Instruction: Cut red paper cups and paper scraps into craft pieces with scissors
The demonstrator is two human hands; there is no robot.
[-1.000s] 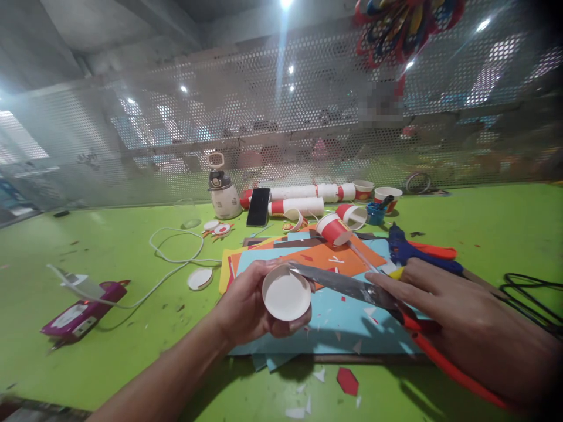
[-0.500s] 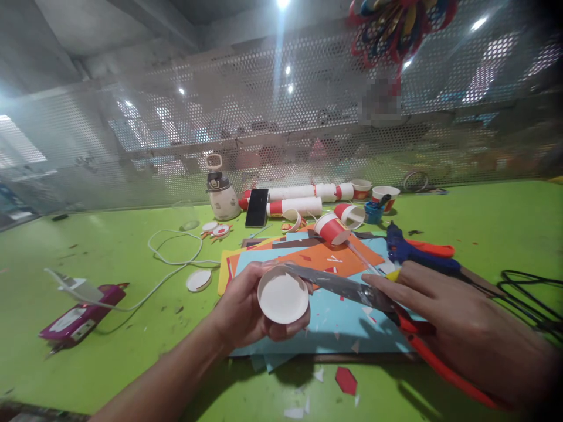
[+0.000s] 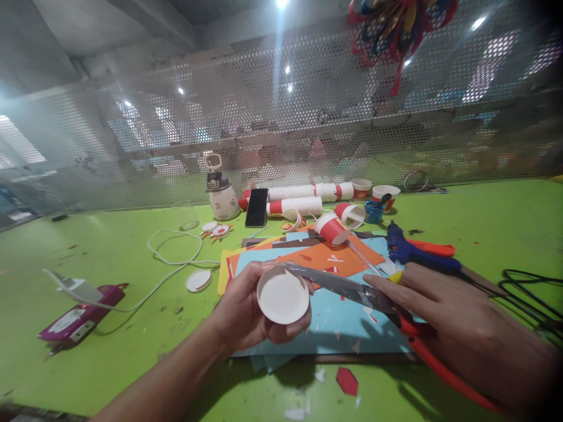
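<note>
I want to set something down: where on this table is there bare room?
Mostly bare: left of the looping white cable and behind the purple oblong power strip; also right of the straight orange handle, before the grey perforated screen. Crowded: the middle, with the multicoloured paper stack and red-and-white paper cups along its back.

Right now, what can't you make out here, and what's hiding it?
All in the head view:
Right hand: grip inside the handles of the scissors, hidden by its own back.
White round paper piece: outer side, turned away, partly behind left hand.
Paper stack: lower sheets, covered by upper ones.
Purple device: any markings, too blurred.
</note>
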